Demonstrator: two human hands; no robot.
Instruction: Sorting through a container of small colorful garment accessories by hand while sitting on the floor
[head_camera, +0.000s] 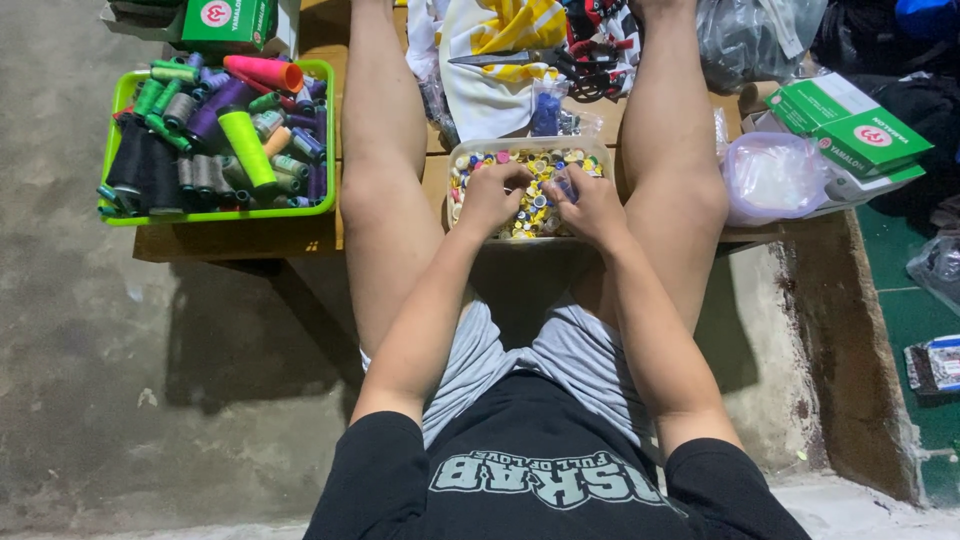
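Note:
A clear plastic container (458, 153) full of several small coloured buttons (535, 205) rests between my knees on a low wooden bench (235, 240). My left hand (490, 195) reaches into the container with its fingers curled down among the buttons. Beside it, my right hand (592, 205) pinches a small clear plastic bag (566, 185) over the buttons. Both forearms stretch out from my lap. What my left fingers hold is hidden.
A green tray (118, 100) of several thread spools sits at the left of the bench. Scissors (520, 58) lie on yellow-white cloth behind the container. Green boxes (850, 125) and a plastic bag (770, 175) are at right. The concrete floor (120, 400) lies below.

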